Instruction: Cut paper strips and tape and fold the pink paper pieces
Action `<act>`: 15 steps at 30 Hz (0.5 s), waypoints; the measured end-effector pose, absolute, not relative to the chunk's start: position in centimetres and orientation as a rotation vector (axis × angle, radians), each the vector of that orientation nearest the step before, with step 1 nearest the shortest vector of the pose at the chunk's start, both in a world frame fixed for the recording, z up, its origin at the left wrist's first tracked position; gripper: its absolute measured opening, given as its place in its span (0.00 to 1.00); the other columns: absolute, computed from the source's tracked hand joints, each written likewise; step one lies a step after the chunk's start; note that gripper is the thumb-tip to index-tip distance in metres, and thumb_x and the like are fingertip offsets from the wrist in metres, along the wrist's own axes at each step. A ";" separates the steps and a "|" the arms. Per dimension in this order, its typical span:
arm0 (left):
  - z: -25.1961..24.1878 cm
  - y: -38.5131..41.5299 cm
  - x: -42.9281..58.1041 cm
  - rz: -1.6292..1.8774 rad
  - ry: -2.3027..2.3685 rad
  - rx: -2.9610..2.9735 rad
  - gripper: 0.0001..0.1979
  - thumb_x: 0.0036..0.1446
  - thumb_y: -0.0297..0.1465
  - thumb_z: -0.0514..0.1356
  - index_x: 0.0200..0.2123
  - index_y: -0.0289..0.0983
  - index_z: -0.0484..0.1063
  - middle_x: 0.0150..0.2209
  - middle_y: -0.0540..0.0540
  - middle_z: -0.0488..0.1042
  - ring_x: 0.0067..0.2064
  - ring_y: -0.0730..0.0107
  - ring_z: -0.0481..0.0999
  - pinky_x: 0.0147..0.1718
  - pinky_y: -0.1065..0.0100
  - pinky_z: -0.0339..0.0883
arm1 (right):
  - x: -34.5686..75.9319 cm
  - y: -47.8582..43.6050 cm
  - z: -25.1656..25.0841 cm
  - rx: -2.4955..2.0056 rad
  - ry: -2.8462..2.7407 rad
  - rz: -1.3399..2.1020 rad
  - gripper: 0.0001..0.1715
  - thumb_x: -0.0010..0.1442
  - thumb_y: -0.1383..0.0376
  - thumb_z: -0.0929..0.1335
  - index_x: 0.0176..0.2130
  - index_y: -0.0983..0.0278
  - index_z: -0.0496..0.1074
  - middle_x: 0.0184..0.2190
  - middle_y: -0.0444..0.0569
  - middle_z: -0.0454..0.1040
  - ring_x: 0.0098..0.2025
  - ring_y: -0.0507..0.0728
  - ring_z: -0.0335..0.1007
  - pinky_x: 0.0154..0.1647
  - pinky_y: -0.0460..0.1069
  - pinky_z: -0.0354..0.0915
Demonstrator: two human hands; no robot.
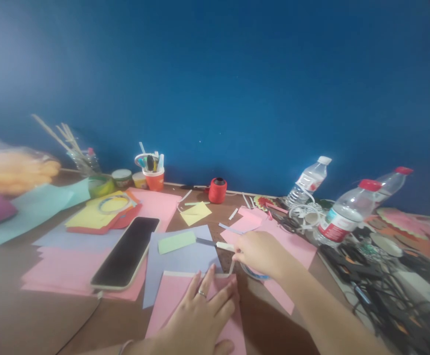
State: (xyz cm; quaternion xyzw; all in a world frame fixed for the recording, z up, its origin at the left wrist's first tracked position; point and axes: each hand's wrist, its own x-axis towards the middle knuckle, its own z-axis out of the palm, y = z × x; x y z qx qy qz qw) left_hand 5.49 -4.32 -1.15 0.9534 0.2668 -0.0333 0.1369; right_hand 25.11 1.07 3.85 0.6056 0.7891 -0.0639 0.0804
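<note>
My left hand (pixel 200 315) lies flat with fingers spread on a pink paper sheet (pixel 170 301) at the table's near edge; a ring shows on one finger. My right hand (pixel 261 254) is closed in a pinch just above that sheet's top right corner, on a thin white strip (pixel 232 267) that hangs down from the fingers. The white handle of a craft knife (pixel 218 244) lies right next to its fingertips, on a lavender sheet (pixel 185 259). A small green paper piece (pixel 177 242) rests on that sheet too.
A black phone (pixel 126 252) lies left of the sheets on pink paper. An orange cup of pens (pixel 155 178), a red thread spool (pixel 217 190) and small jars (pixel 122 177) stand along the blue wall. Three water bottles (pixel 342 212) and tangled cables (pixel 377 281) crowd the right side.
</note>
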 end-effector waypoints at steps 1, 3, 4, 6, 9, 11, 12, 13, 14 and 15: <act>-1.3 -4.3 5.5 -0.101 0.777 2.760 0.34 0.53 0.37 0.55 0.62 0.42 0.47 0.64 0.50 0.44 0.63 0.37 0.36 0.56 0.36 0.42 | 25.1 1.1 3.9 1.812 2.359 -0.191 0.10 0.54 0.61 0.64 0.34 0.59 0.73 0.25 0.44 0.75 0.26 0.54 0.69 0.23 0.45 0.50; -1.3 -4.4 5.5 -0.104 0.783 2.758 0.34 0.54 0.38 0.54 0.63 0.42 0.46 0.65 0.51 0.42 0.63 0.36 0.35 0.56 0.35 0.42 | 25.1 1.1 4.0 1.812 2.354 -0.195 0.10 0.54 0.61 0.64 0.33 0.59 0.74 0.25 0.44 0.75 0.26 0.55 0.69 0.23 0.46 0.51; -1.3 -4.4 5.5 -0.105 0.782 2.756 0.34 0.54 0.38 0.54 0.63 0.42 0.46 0.65 0.51 0.42 0.63 0.36 0.35 0.56 0.35 0.41 | 25.0 1.1 4.1 1.812 2.352 -0.198 0.10 0.54 0.60 0.64 0.32 0.59 0.74 0.24 0.44 0.75 0.26 0.55 0.69 0.23 0.46 0.51; -1.3 -4.5 5.5 -0.102 0.782 2.751 0.34 0.55 0.39 0.53 0.63 0.42 0.46 0.64 0.51 0.43 0.63 0.36 0.34 0.56 0.35 0.41 | 24.9 1.1 4.3 1.810 2.348 -0.207 0.09 0.54 0.60 0.64 0.32 0.59 0.74 0.25 0.44 0.76 0.26 0.55 0.70 0.23 0.46 0.52; -1.4 -4.5 5.5 -0.107 0.789 2.747 0.35 0.54 0.38 0.55 0.63 0.43 0.45 0.64 0.52 0.45 0.63 0.37 0.35 0.56 0.35 0.41 | 24.8 1.0 4.6 1.807 2.342 -0.213 0.09 0.55 0.61 0.64 0.33 0.58 0.74 0.26 0.44 0.76 0.27 0.54 0.71 0.25 0.45 0.54; -1.4 -4.4 5.5 -0.104 0.792 2.750 0.35 0.53 0.38 0.55 0.63 0.44 0.45 0.64 0.52 0.45 0.63 0.38 0.35 0.56 0.35 0.41 | 24.7 1.0 4.6 1.808 2.342 -0.207 0.09 0.56 0.61 0.64 0.34 0.58 0.74 0.27 0.44 0.76 0.28 0.54 0.71 0.25 0.46 0.54; -1.4 -4.4 5.5 -0.100 0.794 2.750 0.35 0.54 0.38 0.55 0.63 0.44 0.45 0.64 0.52 0.45 0.63 0.38 0.35 0.56 0.35 0.42 | 24.7 1.0 4.5 1.808 2.345 -0.202 0.10 0.56 0.61 0.64 0.34 0.59 0.74 0.27 0.44 0.76 0.28 0.54 0.71 0.25 0.46 0.54; -1.4 -4.4 5.5 -0.098 0.793 2.748 0.35 0.54 0.38 0.55 0.63 0.44 0.45 0.64 0.52 0.45 0.63 0.38 0.35 0.56 0.35 0.41 | 24.8 1.1 4.5 1.808 2.349 -0.194 0.10 0.56 0.61 0.64 0.34 0.59 0.74 0.27 0.44 0.76 0.28 0.55 0.71 0.25 0.46 0.54; -1.4 -4.4 5.4 -0.097 0.793 2.744 0.34 0.54 0.38 0.54 0.63 0.43 0.45 0.64 0.52 0.44 0.63 0.38 0.34 0.56 0.35 0.41 | 24.8 1.1 4.4 1.807 2.354 -0.186 0.10 0.56 0.61 0.64 0.33 0.59 0.74 0.27 0.44 0.76 0.28 0.55 0.71 0.25 0.46 0.54; -1.3 -4.4 5.4 -0.100 0.792 2.739 0.34 0.54 0.38 0.54 0.63 0.43 0.45 0.64 0.52 0.44 0.63 0.37 0.34 0.56 0.35 0.41 | 24.9 1.1 4.3 1.806 2.358 -0.179 0.10 0.56 0.61 0.64 0.33 0.58 0.74 0.27 0.44 0.76 0.27 0.55 0.71 0.24 0.46 0.54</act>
